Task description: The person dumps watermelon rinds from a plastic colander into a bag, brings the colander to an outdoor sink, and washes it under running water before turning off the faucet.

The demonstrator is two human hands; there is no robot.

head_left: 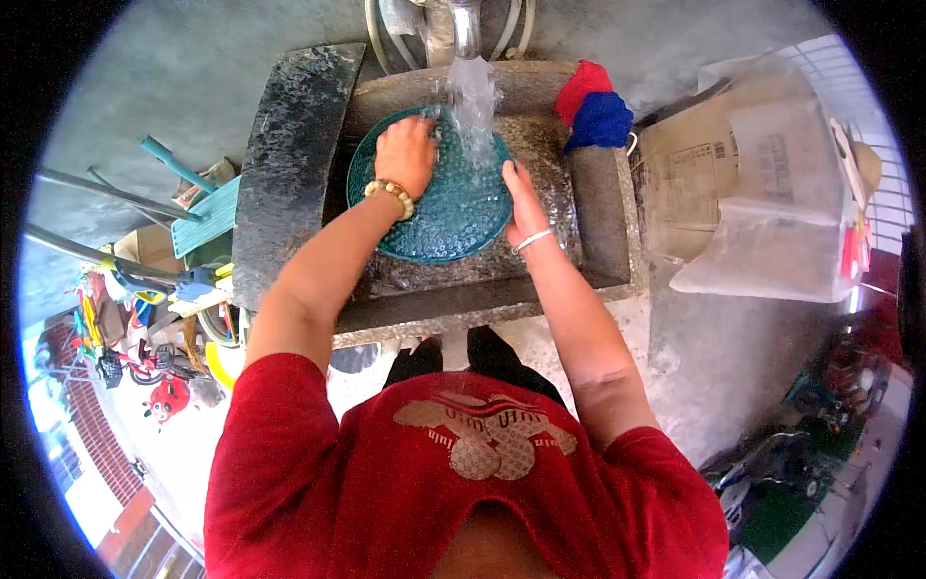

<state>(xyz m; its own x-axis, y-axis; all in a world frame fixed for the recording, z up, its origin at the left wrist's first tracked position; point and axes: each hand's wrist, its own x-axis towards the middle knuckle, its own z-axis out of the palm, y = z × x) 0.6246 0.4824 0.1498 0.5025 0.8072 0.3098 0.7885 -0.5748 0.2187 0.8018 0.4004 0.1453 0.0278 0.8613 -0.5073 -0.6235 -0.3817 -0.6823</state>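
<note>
A round teal plastic basin (449, 236) sits tilted inside a stone sink (603, 217), under water (473, 106) running from the metal tap (466, 34). My right hand (524, 201) grips the basin's right rim, thumb on top and the other fingers mostly hidden below. Inside the basin, my left hand (405, 154) is curled into a fist against its upper left surface. Its fingertips are blurred, and anything held in it is hidden. Rippling water covers much of the basin, so I cannot tell whether it has holes.
A dark worn slab (297, 135) lies along the sink's left side. Red and blue cloths (600, 118) hang at the back right corner. Plastic-covered cardboard (762, 183) stands right of the sink. A teal dustpan (207, 217), poles and toys crowd the left.
</note>
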